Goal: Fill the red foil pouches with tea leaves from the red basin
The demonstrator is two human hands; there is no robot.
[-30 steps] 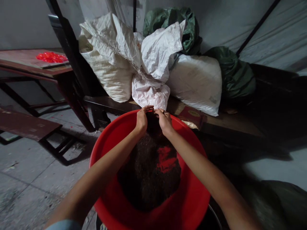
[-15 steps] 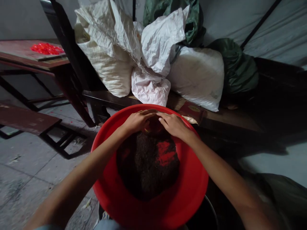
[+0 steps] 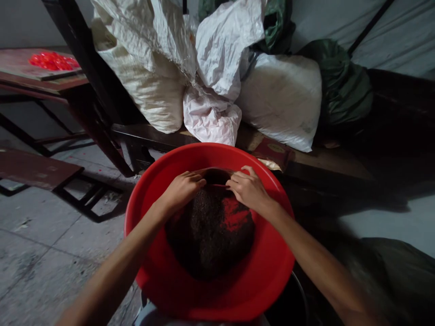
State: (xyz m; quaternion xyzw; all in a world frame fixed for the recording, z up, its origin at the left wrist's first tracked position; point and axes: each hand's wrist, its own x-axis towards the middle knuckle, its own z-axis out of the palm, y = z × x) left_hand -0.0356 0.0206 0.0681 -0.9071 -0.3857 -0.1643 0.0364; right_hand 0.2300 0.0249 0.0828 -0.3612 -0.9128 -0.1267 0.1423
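Pieces (image 3: 52,60), bright red, are lying on the table (image 3: 73,81), far left. Cream sack (image 3: 146,95) is standing beyond the basin (image 3: 159,276). Left hand (image 3: 183,189) is clamping its curled fingers on a thin edge (image 3: 217,169) inside the basin, above dark material (image 3: 210,240); right hand (image 3: 249,190) is pinching the same edge, its index finger lifting apart. Behind, a dark red packet (image 3: 272,151) is showing a yellowish emblem, unreadable; white sack (image 3: 285,99) and green sack (image 3: 350,88) are resting farther right.
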